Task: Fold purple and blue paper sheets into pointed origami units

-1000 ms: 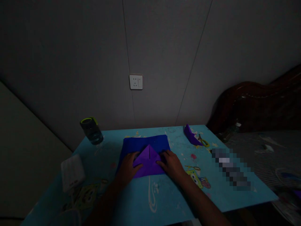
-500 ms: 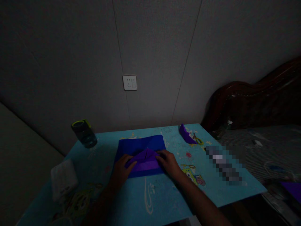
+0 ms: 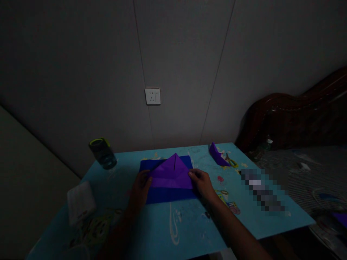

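Note:
A folded purple paper, triangular on top with a straight band along its bottom, is held up between both hands over dark blue paper on the table. My left hand pinches its left corner, thumb in front. On the opposite corner, my right hand grips with thumb and fingers. A dark slit or crease runs down from the peak. Farther back on the right lies a purple paper boat, beside scissors with yellow handles.
The light blue patterned table stands against a wall with a socket. A dark bottle is at the back left, a white object at the left. A blurred-out item lies right, near a bed.
Both hands have lifted the purple paper, and its face with the raised peak now shows more fully. The view has shifted slightly, moving the surroundings a little to the right.

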Action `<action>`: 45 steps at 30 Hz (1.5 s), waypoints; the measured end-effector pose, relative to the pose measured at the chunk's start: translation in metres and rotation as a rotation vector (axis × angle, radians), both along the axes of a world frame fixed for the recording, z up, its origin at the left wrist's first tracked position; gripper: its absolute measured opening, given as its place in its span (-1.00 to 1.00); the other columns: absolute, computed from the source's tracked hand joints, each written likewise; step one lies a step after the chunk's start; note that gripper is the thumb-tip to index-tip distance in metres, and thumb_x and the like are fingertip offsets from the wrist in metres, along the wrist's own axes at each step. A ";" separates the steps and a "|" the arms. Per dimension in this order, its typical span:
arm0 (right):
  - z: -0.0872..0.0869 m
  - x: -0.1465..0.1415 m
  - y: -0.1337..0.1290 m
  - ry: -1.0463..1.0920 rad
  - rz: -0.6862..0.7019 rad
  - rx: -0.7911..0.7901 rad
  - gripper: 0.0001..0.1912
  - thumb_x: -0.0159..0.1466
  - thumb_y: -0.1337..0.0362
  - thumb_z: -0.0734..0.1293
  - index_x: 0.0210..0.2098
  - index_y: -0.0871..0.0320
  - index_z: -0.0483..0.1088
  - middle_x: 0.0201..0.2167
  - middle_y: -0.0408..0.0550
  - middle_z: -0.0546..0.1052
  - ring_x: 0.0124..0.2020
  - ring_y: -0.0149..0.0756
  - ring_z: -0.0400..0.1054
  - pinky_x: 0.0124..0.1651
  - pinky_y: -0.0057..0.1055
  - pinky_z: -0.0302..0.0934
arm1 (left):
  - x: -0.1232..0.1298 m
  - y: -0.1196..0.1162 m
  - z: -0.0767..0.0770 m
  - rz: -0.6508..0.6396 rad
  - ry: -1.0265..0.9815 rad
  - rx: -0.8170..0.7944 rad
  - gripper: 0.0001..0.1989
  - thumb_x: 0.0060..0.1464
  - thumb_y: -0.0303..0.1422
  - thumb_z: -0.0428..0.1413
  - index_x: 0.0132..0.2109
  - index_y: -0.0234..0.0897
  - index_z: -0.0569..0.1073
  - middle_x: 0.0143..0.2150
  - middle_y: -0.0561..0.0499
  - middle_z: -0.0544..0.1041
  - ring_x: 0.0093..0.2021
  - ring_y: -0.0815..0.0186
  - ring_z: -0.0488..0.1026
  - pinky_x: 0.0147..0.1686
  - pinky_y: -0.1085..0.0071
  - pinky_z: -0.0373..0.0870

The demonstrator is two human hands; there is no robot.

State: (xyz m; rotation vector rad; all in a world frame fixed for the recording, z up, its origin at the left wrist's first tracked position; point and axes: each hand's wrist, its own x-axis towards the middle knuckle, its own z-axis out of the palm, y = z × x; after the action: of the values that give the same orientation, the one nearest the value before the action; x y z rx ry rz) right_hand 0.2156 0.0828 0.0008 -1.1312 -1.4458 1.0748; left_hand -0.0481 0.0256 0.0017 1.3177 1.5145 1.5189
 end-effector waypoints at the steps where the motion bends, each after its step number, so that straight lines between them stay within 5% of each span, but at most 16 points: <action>1: -0.001 0.000 0.000 0.016 -0.014 -0.004 -0.64 0.15 0.01 0.39 -0.26 0.19 0.52 -0.40 -0.05 0.59 -0.33 -0.19 0.45 -0.22 -0.29 0.30 | 0.001 -0.001 0.000 0.022 0.011 0.009 -0.64 0.11 -0.17 0.11 0.01 -0.20 0.35 -0.23 0.00 0.52 -0.23 0.26 0.53 -0.28 0.41 0.47; 7: -0.001 -0.004 -0.001 0.091 -0.056 -0.013 -0.58 0.10 -0.01 0.43 -0.19 0.16 0.41 -0.53 -0.17 0.49 -0.49 -0.29 0.36 -0.42 -0.40 0.22 | 0.005 -0.004 -0.002 0.120 0.152 0.099 -0.63 0.13 -0.20 0.08 0.06 -0.21 0.36 -0.15 -0.06 0.53 -0.17 0.23 0.53 -0.18 0.36 0.48; 11: 0.000 -0.004 -0.001 0.081 -0.060 0.004 -0.66 0.08 0.00 0.46 -0.36 0.15 0.45 -0.50 -0.14 0.51 -0.43 -0.28 0.37 -0.36 -0.40 0.22 | 0.002 -0.004 0.001 0.082 0.274 0.117 -0.76 0.16 -0.20 0.04 -0.18 -0.23 0.51 -0.24 -0.05 0.59 -0.21 0.20 0.54 -0.18 0.34 0.47; 14: -0.001 -0.003 0.000 0.059 -0.061 0.014 -0.68 0.09 0.02 0.46 -0.37 0.16 0.51 -0.44 -0.07 0.56 -0.37 -0.21 0.40 -0.29 -0.36 0.23 | 0.003 -0.005 0.005 0.067 0.204 0.098 -0.68 0.15 -0.18 0.06 -0.07 -0.25 0.52 -0.17 -0.08 0.61 -0.24 0.20 0.56 -0.23 0.35 0.49; 21: -0.004 0.001 0.001 0.032 -0.060 0.035 -0.66 0.15 0.03 0.42 -0.24 0.15 0.58 -0.29 0.04 0.62 -0.23 -0.07 0.45 -0.14 -0.22 0.26 | 0.004 -0.004 0.007 0.016 0.014 -0.028 -0.57 0.08 -0.15 0.13 0.05 -0.24 0.51 -0.10 -0.08 0.63 -0.26 0.16 0.60 -0.29 0.34 0.52; 28: 0.003 0.001 -0.003 0.028 -0.007 0.082 -0.66 0.19 0.05 0.40 -0.10 0.07 0.56 -0.09 0.01 0.59 -0.03 -0.06 0.41 0.07 -0.16 0.19 | 0.000 0.003 0.002 -0.018 -0.017 -0.052 -0.63 0.03 -0.21 0.16 -0.04 -0.28 0.54 -0.16 -0.07 0.64 -0.09 0.12 0.57 -0.06 0.27 0.47; 34: 0.004 -0.001 -0.002 0.263 -0.017 -0.050 -0.38 0.10 0.06 0.48 0.13 0.07 0.40 -0.23 -0.04 0.62 -0.19 -0.12 0.48 -0.10 -0.20 0.33 | -0.003 0.006 -0.004 -0.083 0.044 -0.041 -0.68 0.08 -0.21 0.10 -0.11 -0.31 0.54 -0.18 -0.09 0.64 -0.12 0.14 0.57 -0.09 0.28 0.47; 39: 0.006 0.001 0.000 0.281 -0.060 -0.089 -0.51 0.06 0.05 0.50 -0.06 0.12 0.52 -0.29 -0.02 0.64 -0.24 -0.11 0.51 -0.07 -0.16 0.35 | -0.001 0.004 -0.007 -0.104 0.099 -0.024 -0.73 0.13 -0.19 0.07 -0.19 -0.26 0.55 -0.31 -0.02 0.62 -0.30 0.20 0.57 -0.27 0.34 0.49; 45: 0.003 0.002 0.001 0.213 -0.074 -0.063 -0.61 0.08 0.03 0.48 -0.19 0.13 0.57 -0.28 0.02 0.64 -0.18 -0.04 0.50 -0.04 -0.12 0.33 | -0.004 0.005 -0.005 0.038 0.211 0.042 -0.77 0.03 -0.18 0.13 -0.28 -0.22 0.57 -0.24 -0.05 0.54 -0.15 0.17 0.50 -0.07 0.26 0.41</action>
State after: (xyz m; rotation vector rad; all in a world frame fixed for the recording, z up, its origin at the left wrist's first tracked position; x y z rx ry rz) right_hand 0.2179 0.0838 0.0041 -1.0713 -1.2019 1.1583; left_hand -0.0519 0.0306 -0.0035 1.5217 1.6532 1.4804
